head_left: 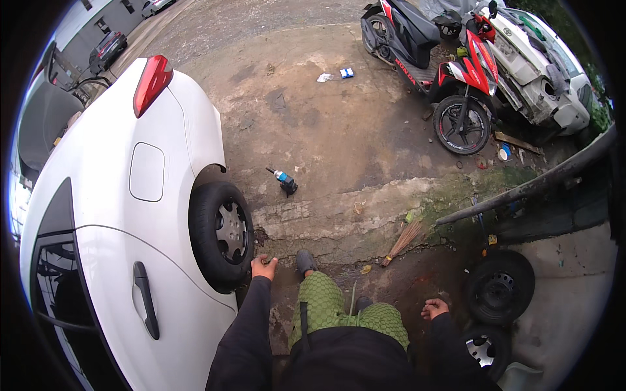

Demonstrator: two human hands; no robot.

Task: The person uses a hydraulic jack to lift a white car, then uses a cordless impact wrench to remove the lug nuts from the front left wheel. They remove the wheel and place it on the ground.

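The left hand [263, 266] rests loosely curled against the lower edge of the white car's round black rubber tyre [220, 233]. The right hand [434, 307] hangs half-curled, holding nothing, near a bare black steel wheel [499, 287] lying on rough, cracked concrete ground [339, 130].

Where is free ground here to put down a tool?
Bare concrete lies between the car wheel, the impact wrench and the scooter. Right of the right hand it is crowded: a loose wheel and a second one lie there, with a broom ahead.
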